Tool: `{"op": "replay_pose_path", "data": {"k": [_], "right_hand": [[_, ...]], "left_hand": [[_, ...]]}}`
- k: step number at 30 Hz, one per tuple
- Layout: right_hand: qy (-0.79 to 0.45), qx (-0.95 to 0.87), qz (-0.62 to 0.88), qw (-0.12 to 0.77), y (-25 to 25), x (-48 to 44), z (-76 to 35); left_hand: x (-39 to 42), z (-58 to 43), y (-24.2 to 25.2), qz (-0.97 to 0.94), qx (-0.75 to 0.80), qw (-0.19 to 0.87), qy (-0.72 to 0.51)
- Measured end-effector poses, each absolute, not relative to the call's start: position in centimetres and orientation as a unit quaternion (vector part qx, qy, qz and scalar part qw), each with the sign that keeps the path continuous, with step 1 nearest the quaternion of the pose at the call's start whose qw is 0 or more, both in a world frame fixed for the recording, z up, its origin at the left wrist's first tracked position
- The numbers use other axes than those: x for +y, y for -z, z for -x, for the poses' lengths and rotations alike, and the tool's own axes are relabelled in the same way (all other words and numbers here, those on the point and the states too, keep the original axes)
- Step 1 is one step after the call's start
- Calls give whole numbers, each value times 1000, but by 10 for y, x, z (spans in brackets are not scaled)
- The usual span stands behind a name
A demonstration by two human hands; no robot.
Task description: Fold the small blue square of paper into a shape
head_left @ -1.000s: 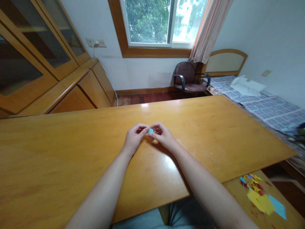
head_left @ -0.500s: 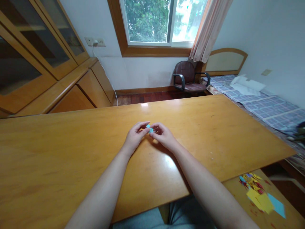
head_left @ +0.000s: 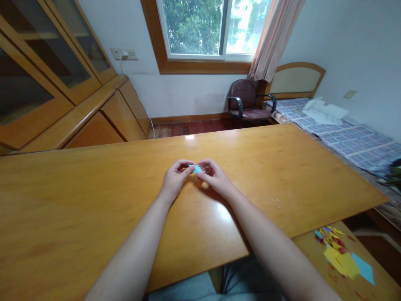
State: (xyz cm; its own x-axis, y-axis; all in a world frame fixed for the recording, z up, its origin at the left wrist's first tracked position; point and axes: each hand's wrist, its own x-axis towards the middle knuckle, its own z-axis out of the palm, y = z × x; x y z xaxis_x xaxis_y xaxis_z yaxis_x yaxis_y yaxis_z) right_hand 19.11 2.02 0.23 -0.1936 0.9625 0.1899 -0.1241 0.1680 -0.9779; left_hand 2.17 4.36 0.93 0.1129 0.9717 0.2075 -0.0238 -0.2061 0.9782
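Between my two hands, just above the wooden table (head_left: 103, 200), is a small piece of light blue paper (head_left: 196, 169), folded or bent. My left hand (head_left: 177, 175) pinches its left side between thumb and fingers. From the other side, my right hand (head_left: 213, 173) grips the right edge, thumb below and fingers curled behind. Fingertips cover part of the paper, so its full shape is hidden.
At the lower right, a lower wooden surface (head_left: 308, 251) bears yellow paper (head_left: 341, 262), a light blue sheet (head_left: 364, 269) and a pile of small colourful pieces (head_left: 330, 237). Beyond the table stand a brown armchair (head_left: 243, 96) and a bed (head_left: 351, 133). A cabinet (head_left: 62, 113) is at left.
The blue paper has been turned between my fingers and now shows a wider, flatter face. Both hands stay in nearly the same place, with the fingers slightly shifted.
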Motion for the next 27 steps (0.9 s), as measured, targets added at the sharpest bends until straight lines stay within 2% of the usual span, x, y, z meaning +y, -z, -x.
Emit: {"op": "replay_pose_path", "data": {"k": [15,22,27], "right_hand": [[-480,-556,393,552,-1,26,-195],[-441,-578,419,545,-6,26,-193],[-408,-599,433,535,-8,25,-192]], "left_hand": [[40,-22,-9,-647,360,425,-521],[36,-21,-14,-712,370,320,-503],[37,-20,-16,-733,361,293,-497]]}}
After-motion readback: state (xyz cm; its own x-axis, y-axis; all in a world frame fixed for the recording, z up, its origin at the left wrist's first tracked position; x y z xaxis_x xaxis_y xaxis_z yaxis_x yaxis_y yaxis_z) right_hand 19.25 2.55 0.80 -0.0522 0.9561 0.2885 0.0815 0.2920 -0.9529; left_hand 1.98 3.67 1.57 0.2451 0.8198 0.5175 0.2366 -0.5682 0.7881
